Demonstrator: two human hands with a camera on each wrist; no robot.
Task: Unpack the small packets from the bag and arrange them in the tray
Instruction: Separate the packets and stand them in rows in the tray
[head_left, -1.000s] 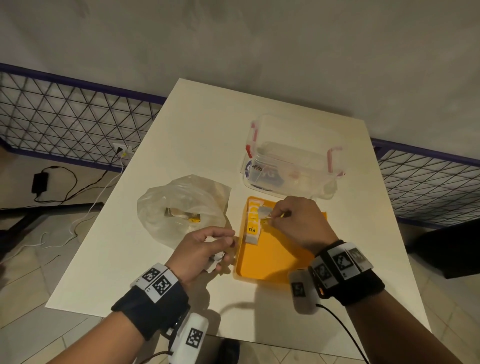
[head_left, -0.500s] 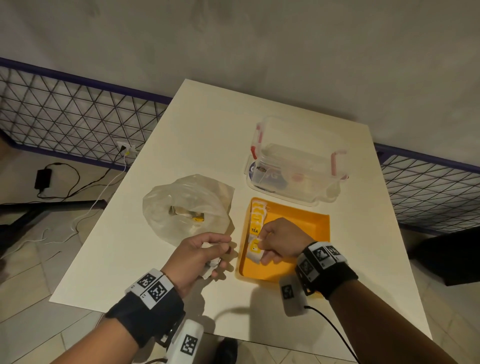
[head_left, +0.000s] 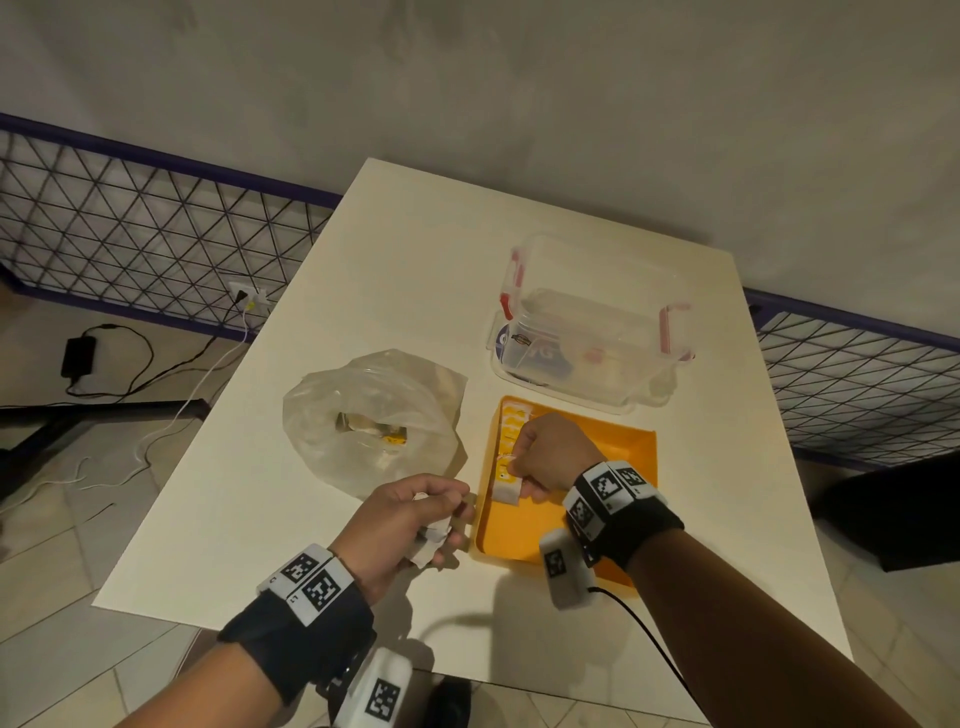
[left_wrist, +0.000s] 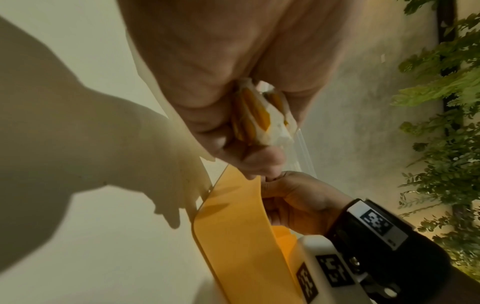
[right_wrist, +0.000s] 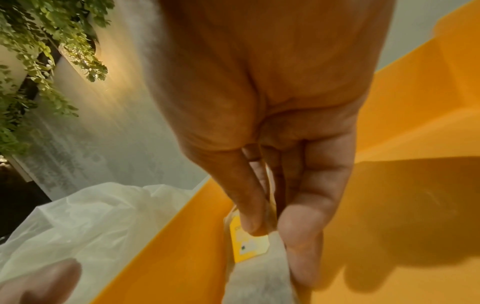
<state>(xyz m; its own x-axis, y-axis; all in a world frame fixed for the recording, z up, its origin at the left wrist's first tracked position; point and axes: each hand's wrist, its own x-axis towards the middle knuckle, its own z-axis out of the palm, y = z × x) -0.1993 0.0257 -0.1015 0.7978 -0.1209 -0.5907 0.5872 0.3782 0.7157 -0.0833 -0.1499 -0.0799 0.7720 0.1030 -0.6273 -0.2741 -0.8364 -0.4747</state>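
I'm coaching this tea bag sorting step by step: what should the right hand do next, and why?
Probably let go and lift away. The right hand pinches a tea bag already low in the orange tray, at the near end of the row, while the left hand holds more tea bags ready.

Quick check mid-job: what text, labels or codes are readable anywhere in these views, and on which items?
No full word is readable.
"G": large pale letter, part of a label under the clear box; the rest is blurred.
Packets in the tray: print too blurred.
Yellow tag pinched by the right hand: print too small.
Wristband markers: square codes, no words.
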